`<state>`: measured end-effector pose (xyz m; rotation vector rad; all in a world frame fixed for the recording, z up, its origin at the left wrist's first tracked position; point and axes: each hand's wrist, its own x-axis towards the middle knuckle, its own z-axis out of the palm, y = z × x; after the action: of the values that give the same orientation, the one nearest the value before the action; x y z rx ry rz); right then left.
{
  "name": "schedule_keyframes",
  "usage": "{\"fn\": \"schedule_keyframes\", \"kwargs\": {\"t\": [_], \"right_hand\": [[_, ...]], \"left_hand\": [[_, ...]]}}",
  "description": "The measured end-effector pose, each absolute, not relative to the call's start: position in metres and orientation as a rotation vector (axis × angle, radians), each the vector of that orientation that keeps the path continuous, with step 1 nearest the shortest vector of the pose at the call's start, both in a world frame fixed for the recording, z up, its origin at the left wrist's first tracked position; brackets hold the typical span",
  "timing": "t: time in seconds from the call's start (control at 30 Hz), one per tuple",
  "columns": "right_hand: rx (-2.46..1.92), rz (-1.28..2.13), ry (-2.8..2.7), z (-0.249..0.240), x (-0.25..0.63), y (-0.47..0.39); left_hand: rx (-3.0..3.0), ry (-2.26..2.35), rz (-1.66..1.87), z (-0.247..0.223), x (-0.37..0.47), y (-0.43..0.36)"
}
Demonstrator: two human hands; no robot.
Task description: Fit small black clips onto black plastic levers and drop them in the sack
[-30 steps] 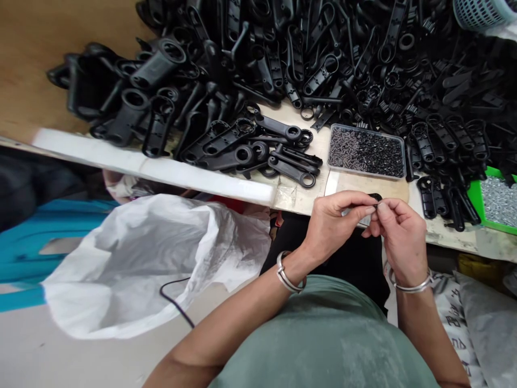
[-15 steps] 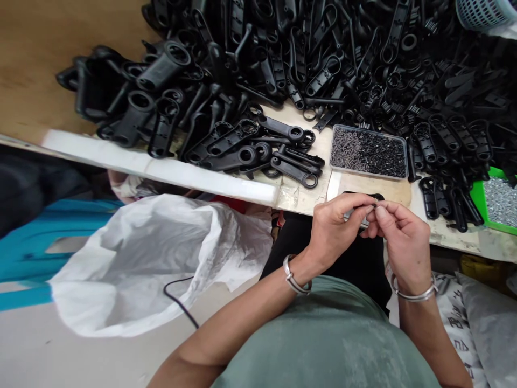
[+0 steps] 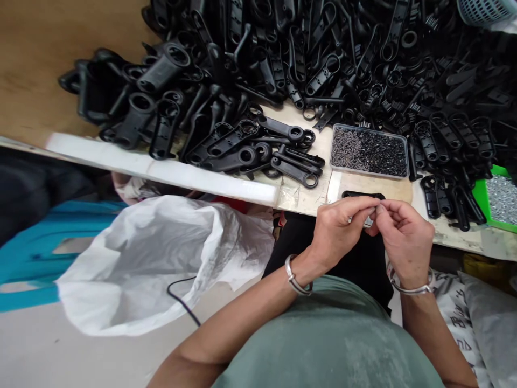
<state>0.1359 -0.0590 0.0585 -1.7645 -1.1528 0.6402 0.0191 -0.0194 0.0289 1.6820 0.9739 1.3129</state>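
Note:
My left hand (image 3: 338,225) and my right hand (image 3: 404,231) meet at the fingertips over the table's front edge. Both are closed in a pinch, and whatever sits between the fingers is too small and covered to name. Just behind the fingertips lies a long black plastic part (image 3: 355,194), partly hidden by my left hand. Beyond it stands a clear plastic box (image 3: 369,173) filled with small dark pieces, brownish on the left and black on the right.
Black plastic arm-shaped parts (image 3: 242,134) are heaped across the table. A green tray (image 3: 480,199) of small silvery pieces stands at right. White foam (image 3: 161,168) lines the front edge at left. Below it gapes a white sack (image 3: 133,269). A blue-grey basket (image 3: 487,12) is at the back right.
Both hands have shifted very slightly to the right, still pinched together. More of the long black part shows behind them. The dark bit seen between the fingertips is now covered.

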Motion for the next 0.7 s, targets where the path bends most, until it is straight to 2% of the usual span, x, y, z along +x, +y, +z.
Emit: {"fn": "schedule_keyframes", "kwargs": {"t": [0.4, 0.7], "right_hand": [[-1.877, 0.62, -1.12, 0.051, 0.174, -0.069], [-1.973, 0.415, -1.432, 0.041, 0.181, -0.068]], "left_hand": [[2.331, 0.903, 1.152, 0.019, -0.014, -0.002], [2.295, 0.935, 1.269, 0.007, -0.008, 0.001]]}}
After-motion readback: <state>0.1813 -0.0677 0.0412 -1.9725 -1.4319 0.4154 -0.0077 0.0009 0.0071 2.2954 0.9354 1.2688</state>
